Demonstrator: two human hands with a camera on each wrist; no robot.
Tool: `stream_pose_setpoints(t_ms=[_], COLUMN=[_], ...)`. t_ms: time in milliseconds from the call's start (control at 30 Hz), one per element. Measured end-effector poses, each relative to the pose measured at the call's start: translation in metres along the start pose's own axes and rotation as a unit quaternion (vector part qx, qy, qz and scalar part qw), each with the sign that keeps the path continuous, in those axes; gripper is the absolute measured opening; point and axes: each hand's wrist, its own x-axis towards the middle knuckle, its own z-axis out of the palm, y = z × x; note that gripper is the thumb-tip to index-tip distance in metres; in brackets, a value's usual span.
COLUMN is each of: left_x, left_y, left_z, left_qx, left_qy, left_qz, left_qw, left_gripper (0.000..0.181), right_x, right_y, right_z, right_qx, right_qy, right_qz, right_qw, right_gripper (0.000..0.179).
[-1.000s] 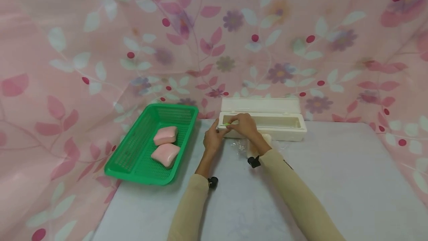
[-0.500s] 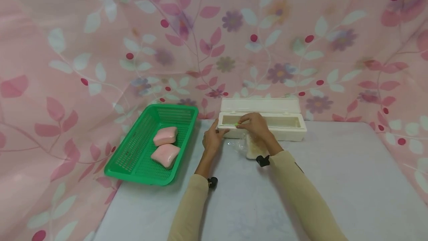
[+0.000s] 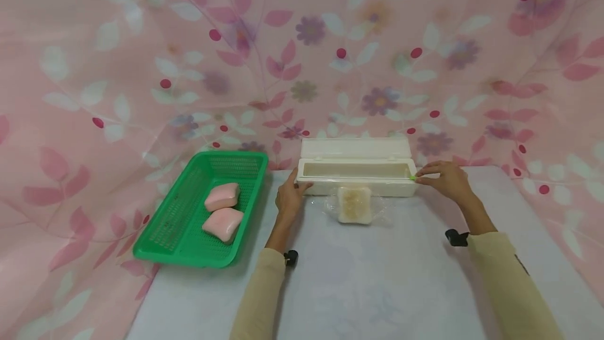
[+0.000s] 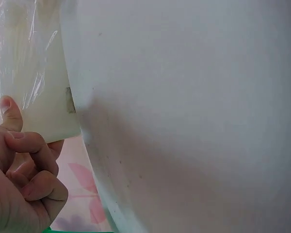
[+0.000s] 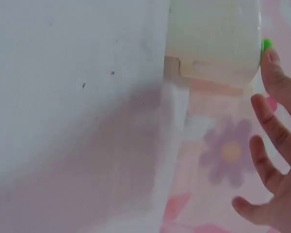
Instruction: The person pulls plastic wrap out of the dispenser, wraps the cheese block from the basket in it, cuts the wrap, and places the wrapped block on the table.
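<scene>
A long white cling film dispenser (image 3: 321,188) lies at the back of the table, its lid (image 3: 356,148) raised. My left hand (image 3: 289,197) grips the dispenser's left end, and in the left wrist view its thumb lies against the film-covered side. At the right end of the front edge, my right hand (image 3: 448,180) pinches a small green slide cutter (image 3: 412,178) between thumb and fingertips. The other fingers are spread in the right wrist view. A pale, tan-topped block (image 3: 355,205) lies right in front of the dispenser, with clear film (image 3: 381,208) around it.
A green plastic basket (image 3: 181,261) stands on the left of the table, with two pink pillow-shaped pieces (image 3: 223,197) inside. Behind the white table (image 3: 358,282) hangs a pink floral cloth (image 3: 302,56).
My right hand has slid the green cutter along the dispenser's front edge from left end to right end, uncovering the block from view. My left hand keeps its grip. The head view has shifted slightly.
</scene>
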Motion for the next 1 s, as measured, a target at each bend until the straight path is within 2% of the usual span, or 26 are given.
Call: stream_pose_setpoints(t_ms=[133,233,300,400,500,567,667,733,800,900,1000], left_x=[0.0,0.0,0.0,-0.002,-0.005,-0.007,-0.008,-0.008,-0.006,-0.005,-0.005], left_y=[-0.003,-0.003,-0.002,0.001,0.005,0.008,0.01,0.011,0.01,0.01,0.011], left_z=[-0.005,-0.006,-0.006,-0.006,-0.006,-0.006,-0.005,-0.004,-0.003,-0.001,-0.001], left_qx=[-0.002,0.003,0.016,0.044,0.064,0.057,0.041,0.034,0.032,0.032,0.024], left_qy=[-0.005,-0.005,0.007,0.034,0.059,0.075,0.102,0.117,0.128,0.139,0.15], left_qz=[0.0,0.007,0.017,0.051,0.091,0.115,0.15,0.181,0.21,0.24,0.255], left_qw=[1.0,1.0,0.9997,0.9971,0.992,0.9889,0.9826,0.9759,0.9688,0.9603,0.9549], left_gripper=[0.073,0.071,0.068,0.06,0.054,0.049,0.038,0.03,0.023,0.017,0.014], right_x=[-0.002,-0.007,-0.012,-0.018,-0.024,-0.028,-0.031,-0.032,-0.032,-0.03,-0.029], right_y=[0.0,-0.005,-0.006,-0.009,-0.014,-0.017,-0.022,-0.026,-0.03,-0.037,-0.042], right_z=[0.0,0.007,0.014,0.023,0.031,0.035,0.042,0.046,0.049,0.053,0.057], right_qx=[0.009,0.037,0.058,0.081,0.111,0.133,0.167,0.193,0.224,0.286,0.335], right_qy=[-0.012,0.011,0.033,0.086,0.13,0.129,0.104,0.095,0.105,0.134,0.154], right_qz=[0.003,0.027,0.044,0.068,0.106,0.142,0.183,0.204,0.219,0.241,0.255], right_qw=[0.9999,0.9989,0.9968,0.9907,0.9795,0.9723,0.9632,0.9551,0.9438,0.9178,0.8938], right_gripper=[0.023,0.021,0.022,0.028,0.034,0.04,0.049,0.052,0.052,0.048,0.044])
